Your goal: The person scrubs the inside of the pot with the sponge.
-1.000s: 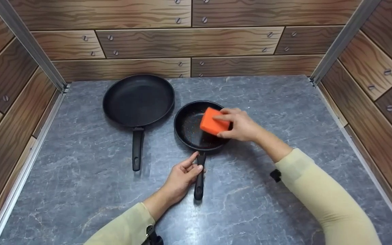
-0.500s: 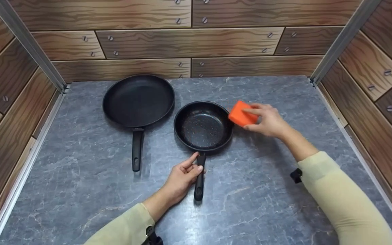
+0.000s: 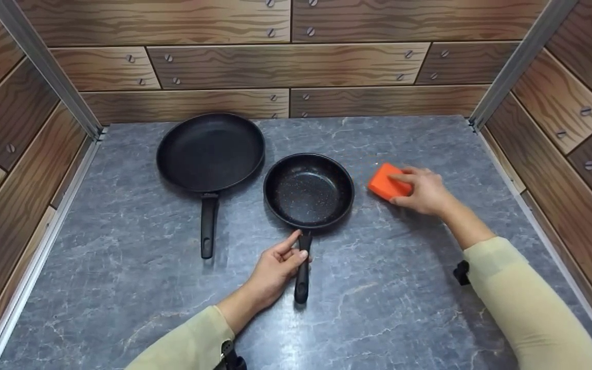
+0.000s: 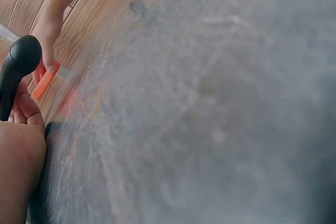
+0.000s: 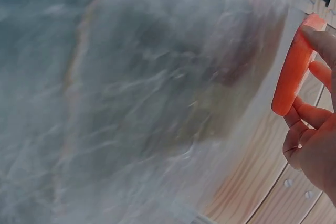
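A small black frying pan [image 3: 307, 192] with a speckled inside sits mid-table, its handle [image 3: 302, 282] pointing toward the person. The left hand [image 3: 274, 267] holds that handle near the pan, thumb on top. To the right of the pan, the right hand [image 3: 424, 192] grips an orange sponge [image 3: 388, 181] between thumb and fingers, low over the table. In the right wrist view the sponge [image 5: 295, 66] appears edge-on, with the fingertips around its side. From the left wrist, the handle's rounded end [image 4: 25, 56] rises above the hand, with the sponge [image 4: 46, 80] beyond.
A larger black frying pan [image 3: 211, 151] lies at the back left, its handle [image 3: 207, 226] also toward the person. The grey marbled table [image 3: 136, 288] is enclosed by wood-patterned walls [image 3: 285, 64] at the back and both sides.
The right hand has carried the sponge from inside the small pan out to the right, then lower toward the table. The left hand and both pans have stayed in place.
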Available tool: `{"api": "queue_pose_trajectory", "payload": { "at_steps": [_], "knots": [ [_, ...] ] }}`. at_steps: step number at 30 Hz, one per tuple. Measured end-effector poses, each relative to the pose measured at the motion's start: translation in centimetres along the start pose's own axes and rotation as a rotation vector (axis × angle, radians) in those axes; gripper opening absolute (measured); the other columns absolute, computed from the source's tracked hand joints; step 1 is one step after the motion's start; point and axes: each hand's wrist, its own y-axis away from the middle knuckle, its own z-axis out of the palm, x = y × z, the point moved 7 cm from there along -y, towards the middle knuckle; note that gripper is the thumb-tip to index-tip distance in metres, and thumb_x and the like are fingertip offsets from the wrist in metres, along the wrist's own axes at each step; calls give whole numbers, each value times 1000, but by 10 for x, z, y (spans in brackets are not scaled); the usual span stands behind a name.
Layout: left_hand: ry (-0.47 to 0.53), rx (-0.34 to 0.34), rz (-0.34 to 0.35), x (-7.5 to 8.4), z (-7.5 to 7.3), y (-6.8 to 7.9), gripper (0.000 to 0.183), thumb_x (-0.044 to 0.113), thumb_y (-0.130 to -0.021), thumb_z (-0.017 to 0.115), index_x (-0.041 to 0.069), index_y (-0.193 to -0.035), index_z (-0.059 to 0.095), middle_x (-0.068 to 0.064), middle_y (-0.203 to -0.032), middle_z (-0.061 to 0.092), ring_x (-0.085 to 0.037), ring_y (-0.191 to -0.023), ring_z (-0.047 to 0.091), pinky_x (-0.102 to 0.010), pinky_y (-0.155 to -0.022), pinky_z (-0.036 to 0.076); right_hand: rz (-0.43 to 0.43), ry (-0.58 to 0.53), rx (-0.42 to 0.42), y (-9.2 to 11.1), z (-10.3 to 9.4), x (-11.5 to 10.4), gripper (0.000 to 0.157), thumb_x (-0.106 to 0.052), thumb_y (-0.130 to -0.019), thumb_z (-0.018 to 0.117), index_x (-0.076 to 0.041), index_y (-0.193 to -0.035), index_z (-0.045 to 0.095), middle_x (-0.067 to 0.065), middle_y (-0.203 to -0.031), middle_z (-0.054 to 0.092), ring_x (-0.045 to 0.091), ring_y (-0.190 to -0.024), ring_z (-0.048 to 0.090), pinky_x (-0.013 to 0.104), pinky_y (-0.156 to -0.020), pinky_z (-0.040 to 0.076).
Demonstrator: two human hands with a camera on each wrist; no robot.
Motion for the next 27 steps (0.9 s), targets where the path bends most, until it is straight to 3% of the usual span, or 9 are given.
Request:
{"api": "queue_pose_trajectory", "payload": {
  "at_steps": [6, 13, 22, 27],
  "knots": [
    [-6, 2, 4, 1, 0, 0, 69, -1, -104, 64, -4, -163, 30, -5, -97, 74, -11, -84, 70, -22, -78, 57, 37, 2, -24, 7, 6, 12, 65, -31, -88, 85, -3, -143, 65, 34, -148, 53, 67, -136, 41, 79, -106, 30],
    [4, -13, 8, 2, 1, 1, 70, 0, -104, 65, -5, -163, 29, -11, -101, 75, -12, -86, 71, -22, -78, 57, 73, -1, -100, 9, 15, 15, 66, -32, -93, 82, -3, -148, 61, 34, -154, 47, 61, -141, 37, 78, -107, 26],
    [-9, 5, 14, 3, 2, 1, 68, 0, -103, 65, -5, -163, 32, -9, -99, 75, -14, -86, 72, -23, -79, 59, 99, -11, -113, 13, 14, 15, 71, -39, -96, 79, -4, -153, 56, 36, -160, 38, 59, -147, 32, 85, -112, 16],
    [-90, 26, 29, 6, 3, 3, 67, 2, -103, 67, -5, -161, 35, -9, -100, 76, -14, -85, 73, -24, -79, 60, 74, 11, -62, 16, 8, 6, 66, -37, -99, 75, -3, -152, 57, 37, -157, 41, 61, -142, 39, 79, -113, 26]
  ]
}}
